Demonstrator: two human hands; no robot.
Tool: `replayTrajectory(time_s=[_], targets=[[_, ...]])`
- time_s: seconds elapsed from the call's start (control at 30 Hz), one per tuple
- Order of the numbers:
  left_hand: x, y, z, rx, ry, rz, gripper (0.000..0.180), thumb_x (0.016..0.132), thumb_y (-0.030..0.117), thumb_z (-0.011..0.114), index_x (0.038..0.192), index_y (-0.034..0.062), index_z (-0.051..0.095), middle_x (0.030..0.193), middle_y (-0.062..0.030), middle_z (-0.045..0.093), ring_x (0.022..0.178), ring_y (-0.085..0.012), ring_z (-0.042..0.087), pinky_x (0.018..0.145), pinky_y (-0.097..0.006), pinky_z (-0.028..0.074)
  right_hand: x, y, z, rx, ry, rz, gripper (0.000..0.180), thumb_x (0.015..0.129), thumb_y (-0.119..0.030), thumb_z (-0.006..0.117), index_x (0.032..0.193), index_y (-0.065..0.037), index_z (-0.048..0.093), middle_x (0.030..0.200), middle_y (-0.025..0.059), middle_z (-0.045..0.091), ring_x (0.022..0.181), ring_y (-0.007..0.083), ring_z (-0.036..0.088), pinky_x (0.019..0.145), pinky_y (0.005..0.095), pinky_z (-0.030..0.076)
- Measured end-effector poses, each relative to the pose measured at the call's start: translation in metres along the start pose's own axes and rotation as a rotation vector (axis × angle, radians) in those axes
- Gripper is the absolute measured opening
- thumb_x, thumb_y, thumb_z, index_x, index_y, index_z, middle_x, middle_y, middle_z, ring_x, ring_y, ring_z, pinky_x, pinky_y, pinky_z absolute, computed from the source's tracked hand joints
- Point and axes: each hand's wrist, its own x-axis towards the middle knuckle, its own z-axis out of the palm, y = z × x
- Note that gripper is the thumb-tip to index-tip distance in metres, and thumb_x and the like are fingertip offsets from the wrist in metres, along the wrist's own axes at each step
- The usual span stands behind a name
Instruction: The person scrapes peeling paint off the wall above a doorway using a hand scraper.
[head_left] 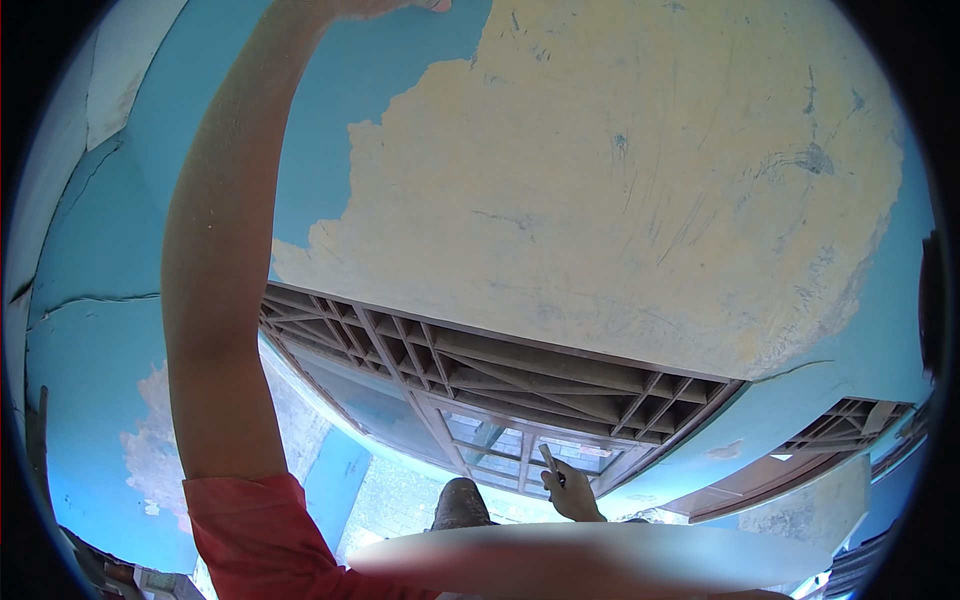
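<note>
My left arm, in a red sleeve [255,530], reaches up along a blue-painted wall [335,130]. At the top edge my left hand [385,6] is mostly cut off. It is close to the blue paint, and its grip is hidden. Low in the middle, my right hand [573,494] is closed around a small narrow tool [547,459] with a pale end pointing up. The exact kind of tool is too small to tell. A large beige patch [600,190] with ragged edges and dark scuffs lies bare of blue paint, right of my left arm.
Below the patch runs a brown slatted vent grille [520,365], above a glazed frame [485,440]. Another grille [840,425] is at the right. A crack [95,298] crosses the wall at left. A brown speckled shoe [461,503] and a blurred pale shape [600,555] show low down.
</note>
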Motion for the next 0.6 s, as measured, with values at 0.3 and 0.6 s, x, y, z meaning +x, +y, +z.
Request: replayTrajectory(time_s=[0.3, 0.6], targets=[[0.004, 0.005, -0.002, 0.063, -0.034, -0.058, 0.047, 0.068, 0.018, 0.09, 0.105, 0.01, 0.063, 0.119, -0.0109, 0.057, 0.123, -0.0306, 0.049, 0.109, -0.049, 0.036, 0.001, 0.001, 0.0, 0.016, -0.019, 0.0, 0.035, 0.098, -0.03, 0.063, 0.119, -0.003, 0.066, 0.082, 0.0191, 0.069, 0.076, 0.0348, 0.069, 0.072, 0.0446, 0.051], [0.001, 0.002, 0.002, 0.022, -0.006, -0.048, 0.055, 0.067, 0.018, 0.091, 0.112, 0.0069, 0.061, 0.127, -0.0125, 0.057, 0.126, -0.0322, 0.048, 0.111, -0.049, 0.035, 0.001, -0.001, -0.001, -0.009, -0.012, -0.025, 0.035, 0.098, -0.03, 0.064, 0.119, -0.003, 0.067, 0.08, 0.0187, 0.069, 0.075, 0.0342, 0.068, 0.071, 0.0442, 0.051]])
